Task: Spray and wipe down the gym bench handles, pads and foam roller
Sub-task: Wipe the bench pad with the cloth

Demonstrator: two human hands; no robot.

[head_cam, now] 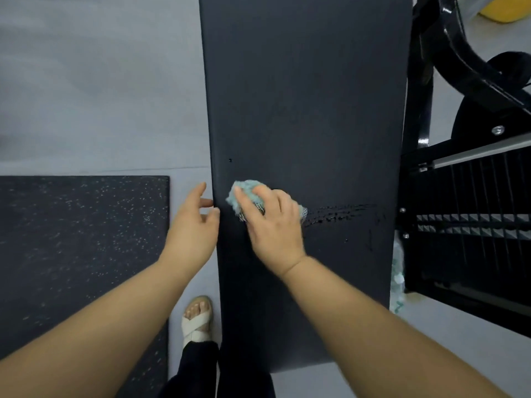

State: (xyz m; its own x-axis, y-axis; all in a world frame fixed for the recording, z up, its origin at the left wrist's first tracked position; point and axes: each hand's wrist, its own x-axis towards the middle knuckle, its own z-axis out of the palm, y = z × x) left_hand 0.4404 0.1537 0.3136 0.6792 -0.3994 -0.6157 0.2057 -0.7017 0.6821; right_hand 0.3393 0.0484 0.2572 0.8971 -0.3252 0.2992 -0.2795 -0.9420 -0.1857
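While atop cloth (247, 190), right hand (273, 225) palm-down.

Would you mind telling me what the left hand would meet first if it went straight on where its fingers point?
The left edge of the pad: the left hand has its fingertips right at it, perhaps touching. Further on lies the cloth under the right hand.

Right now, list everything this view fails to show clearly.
- Cloth: head view, mostly covered by the right hand; its full shape is hidden.
- Bench pad: far end cut off by the top edge; near corner behind the right forearm.
- Left hand: fingertips at the pad's side edge; whether they grip it is unclear.
- Yellow object: cut off by the top edge, partly behind the black frame.
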